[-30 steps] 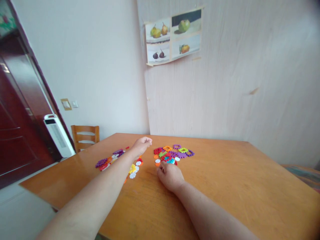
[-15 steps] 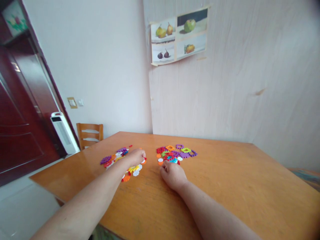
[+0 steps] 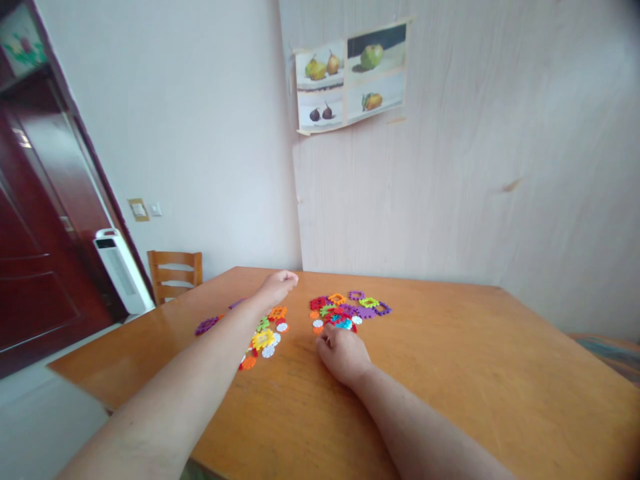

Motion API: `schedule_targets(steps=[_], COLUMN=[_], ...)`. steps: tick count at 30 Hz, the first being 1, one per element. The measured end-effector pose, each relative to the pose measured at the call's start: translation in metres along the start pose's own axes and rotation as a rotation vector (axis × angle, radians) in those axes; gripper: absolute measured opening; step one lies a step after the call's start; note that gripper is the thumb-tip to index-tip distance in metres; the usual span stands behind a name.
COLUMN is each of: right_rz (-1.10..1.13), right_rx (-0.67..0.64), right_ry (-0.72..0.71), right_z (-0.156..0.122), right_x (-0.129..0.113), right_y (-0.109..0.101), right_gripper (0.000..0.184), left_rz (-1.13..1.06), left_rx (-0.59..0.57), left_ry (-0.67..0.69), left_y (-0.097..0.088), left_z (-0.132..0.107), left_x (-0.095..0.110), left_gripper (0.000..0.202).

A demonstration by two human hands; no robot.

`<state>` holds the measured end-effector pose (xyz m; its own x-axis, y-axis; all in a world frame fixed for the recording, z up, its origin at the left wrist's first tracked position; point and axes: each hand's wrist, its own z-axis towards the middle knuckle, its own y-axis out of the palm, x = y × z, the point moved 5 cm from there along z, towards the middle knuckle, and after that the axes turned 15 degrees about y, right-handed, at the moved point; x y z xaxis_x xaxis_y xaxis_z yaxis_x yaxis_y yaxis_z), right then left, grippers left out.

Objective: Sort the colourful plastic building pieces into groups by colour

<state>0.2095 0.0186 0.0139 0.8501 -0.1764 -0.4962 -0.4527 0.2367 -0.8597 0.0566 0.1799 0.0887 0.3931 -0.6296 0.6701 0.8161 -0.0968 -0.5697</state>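
Note:
My left hand (image 3: 280, 285) is raised over the far side of the left pile, its fingers pinched together; anything between them is too small to make out. Under and beside that forearm lie flat plastic pieces: a yellow gear-shaped piece (image 3: 263, 339), an orange square frame (image 3: 278, 313), purple gears (image 3: 206, 325) and white discs (image 3: 269, 351). My right hand (image 3: 344, 357) rests on the table with curled fingers, and their contents are hidden. Just beyond it is the right pile, with a turquoise piece (image 3: 343, 324), a red gear piece (image 3: 317, 303) and a purple gear (image 3: 366, 312).
The wooden table (image 3: 450, 360) reaches back to the wall. Behind its left edge stands a wooden chair (image 3: 175, 275), with a white upright appliance (image 3: 123, 270) by the dark red door (image 3: 30, 267). A fruit picture sheet (image 3: 353, 79) hangs on the wall.
My left hand has lifted and moved away from me, uncovering the orange frame and a green piece. My right hand stays almost where it was. The view has shifted slightly.

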Motion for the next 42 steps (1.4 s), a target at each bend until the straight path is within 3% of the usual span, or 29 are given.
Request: schedule_targets(steps=[5, 8, 10, 14, 18, 21, 24, 26, 29, 32, 34, 37, 42], right_rz=[-0.016, -0.025, -0.030, -0.028, -0.028, -0.024, -0.005, 0.006, 0.014, 0.008, -0.008, -0.025, -0.019], right_rx=[-0.001, -0.002, -0.009, -0.018, -0.020, -0.028, -0.026, -0.022, -0.015, -0.010, -0.010, -0.013, -0.002], right_ry=[0.008, 0.012, 0.014, 0.013, 0.011, 0.013, 0.015, 0.016, 0.019, 0.020, 0.027, 0.035, 0.033], right_z=[0.000, 0.000, -0.001, -0.002, -0.003, -0.003, -0.003, -0.003, -0.004, -0.004, -0.004, -0.003, -0.003], right_x=[0.000, 0.000, 0.000, -0.001, -0.002, -0.002, -0.002, -0.001, -0.001, -0.001, -0.002, -0.002, -0.002], right_y=[0.000, 0.000, -0.001, -0.003, -0.004, -0.004, -0.003, -0.003, -0.003, -0.004, -0.004, -0.003, -0.003], right_gripper=[0.021, 0.022, 0.022, 0.020, 0.020, 0.020, 0.020, 0.021, 0.021, 0.020, 0.021, 0.022, 0.022], left_rz=[0.545, 0.762, 0.812, 0.812, 0.666, 0.392, -0.075, -0.248, -0.091, 0.399, 0.479, 0.537, 0.625], left_rx=[-0.109, -0.219, -0.256, -0.273, -0.168, -0.063, -0.039, -0.010, 0.027, -0.140, -0.190, -0.229, -0.273], left_ry=[-0.212, -0.277, -0.267, -0.237, -0.235, -0.248, -0.228, -0.210, -0.162, -0.071, -0.078, -0.078, -0.084], left_y=[-0.015, -0.015, -0.012, -0.008, -0.009, -0.006, 0.004, 0.005, -0.002, -0.003, -0.001, 0.001, 0.004], left_z=[-0.024, -0.036, -0.039, -0.038, -0.031, -0.019, -0.001, 0.010, 0.020, 0.021, 0.015, 0.008, 0.006], left_x=[-0.038, -0.046, -0.046, -0.049, -0.055, -0.047, -0.028, -0.020, -0.028, -0.054, -0.075, -0.095, -0.103], left_gripper=[0.044, 0.053, 0.049, 0.032, 0.027, 0.035, 0.052, 0.060, 0.056, 0.034, 0.021, 0.018, 0.015])
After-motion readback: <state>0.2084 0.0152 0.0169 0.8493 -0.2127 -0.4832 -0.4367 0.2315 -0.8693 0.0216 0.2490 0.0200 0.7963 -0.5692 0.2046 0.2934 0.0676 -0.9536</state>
